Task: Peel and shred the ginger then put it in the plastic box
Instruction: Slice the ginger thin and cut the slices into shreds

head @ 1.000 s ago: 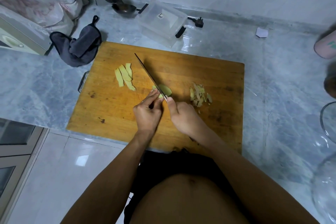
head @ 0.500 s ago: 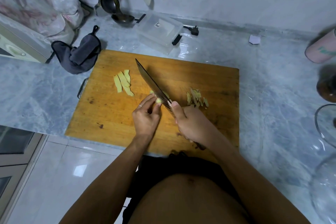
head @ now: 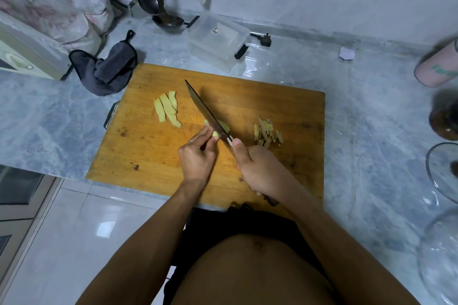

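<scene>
Left hand [head: 197, 157] fingers pinch ginger [head: 224, 126] — right hand [head: 257, 168] grips knife [head: 205, 111]; box [head: 218, 39] sticker unreadable.

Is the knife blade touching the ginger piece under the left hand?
Touching. The head view shows the knife blade set into the ginger piece, pale flesh on both sides, left hand fingertips steadying it.

Hardly anything here can be read. The clear plastic box [head: 218, 41] at the back of the counter carries a small white sticker on its lid with dark marks, too small to make out. The pink cylinder [head: 437, 67] lying at the right edge has teal lettering on its side, cut off by the frame and blurred, so no word comes through. The folded white paper scrap [head: 346, 53] near the wall shows no print.
</scene>
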The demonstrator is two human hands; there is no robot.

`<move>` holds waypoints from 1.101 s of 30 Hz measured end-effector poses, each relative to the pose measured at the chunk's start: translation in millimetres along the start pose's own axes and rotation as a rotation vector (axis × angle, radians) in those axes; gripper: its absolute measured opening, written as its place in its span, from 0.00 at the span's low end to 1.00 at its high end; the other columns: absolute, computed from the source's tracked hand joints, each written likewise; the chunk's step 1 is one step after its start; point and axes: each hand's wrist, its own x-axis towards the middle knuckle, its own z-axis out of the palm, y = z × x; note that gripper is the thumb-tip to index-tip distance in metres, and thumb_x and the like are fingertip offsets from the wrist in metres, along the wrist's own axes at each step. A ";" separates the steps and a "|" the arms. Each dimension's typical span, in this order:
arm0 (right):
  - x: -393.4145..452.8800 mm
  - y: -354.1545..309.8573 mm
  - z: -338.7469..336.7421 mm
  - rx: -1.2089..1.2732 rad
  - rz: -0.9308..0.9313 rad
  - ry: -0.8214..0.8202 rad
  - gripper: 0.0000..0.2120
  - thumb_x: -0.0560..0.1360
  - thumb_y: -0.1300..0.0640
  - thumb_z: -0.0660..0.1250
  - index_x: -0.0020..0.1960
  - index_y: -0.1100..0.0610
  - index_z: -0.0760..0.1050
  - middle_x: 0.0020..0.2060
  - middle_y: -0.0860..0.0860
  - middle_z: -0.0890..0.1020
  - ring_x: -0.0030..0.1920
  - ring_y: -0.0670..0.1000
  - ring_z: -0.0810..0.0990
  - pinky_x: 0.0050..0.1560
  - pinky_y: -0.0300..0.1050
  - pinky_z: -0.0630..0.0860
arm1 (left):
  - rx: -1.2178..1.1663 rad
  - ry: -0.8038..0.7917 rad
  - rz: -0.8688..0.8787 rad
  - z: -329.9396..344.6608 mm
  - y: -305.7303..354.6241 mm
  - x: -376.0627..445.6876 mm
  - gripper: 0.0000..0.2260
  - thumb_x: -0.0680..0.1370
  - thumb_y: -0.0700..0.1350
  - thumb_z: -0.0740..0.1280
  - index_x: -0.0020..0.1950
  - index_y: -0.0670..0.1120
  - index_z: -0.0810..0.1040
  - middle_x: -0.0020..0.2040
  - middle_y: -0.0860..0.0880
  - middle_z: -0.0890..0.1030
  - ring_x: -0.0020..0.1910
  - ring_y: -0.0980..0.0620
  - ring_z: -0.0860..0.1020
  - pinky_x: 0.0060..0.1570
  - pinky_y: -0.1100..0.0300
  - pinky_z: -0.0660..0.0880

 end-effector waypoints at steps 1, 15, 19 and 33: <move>0.3 -0.3 1.0 0.001 0.002 -0.003 0.38 0.83 0.38 0.45 0.47 0.70 0.78 0.41 0.65 0.83 0.30 0.55 0.76 0.39 0.55 0.79 | -0.004 -0.001 -0.001 0.1 0.0 0.1 0.11 0.74 0.35 0.73 0.56 0.39 0.83 0.57 0.44 0.83 0.59 0.58 0.79 0.63 0.64 0.74; 13.5 3.7 5.9 0.035 0.005 -0.027 0.38 0.83 0.37 0.44 0.41 0.67 0.77 0.34 0.66 0.82 0.24 0.52 0.76 0.27 0.42 0.74 | -0.017 -0.002 -0.012 0.9 -6.3 -0.1 0.12 0.73 0.35 0.74 0.57 0.39 0.83 0.57 0.44 0.83 0.59 0.59 0.79 0.62 0.66 0.74; 15.2 5.6 3.6 0.047 0.010 -0.040 0.39 0.83 0.38 0.44 0.43 0.70 0.78 0.38 0.69 0.82 0.25 0.55 0.76 0.25 0.40 0.72 | -0.021 -0.027 -0.013 -0.1 -6.3 0.1 0.13 0.74 0.35 0.73 0.58 0.40 0.83 0.58 0.45 0.83 0.60 0.59 0.79 0.63 0.64 0.74; 35.0 -0.2 24.4 0.026 -0.028 0.052 0.29 0.85 0.41 0.45 0.30 0.53 0.65 0.28 0.50 0.68 0.41 0.55 0.71 0.44 0.46 0.65 | -0.015 -0.011 -0.033 -2.0 0.0 -0.9 0.12 0.74 0.38 0.71 0.57 0.40 0.84 0.57 0.45 0.83 0.59 0.60 0.79 0.62 0.62 0.75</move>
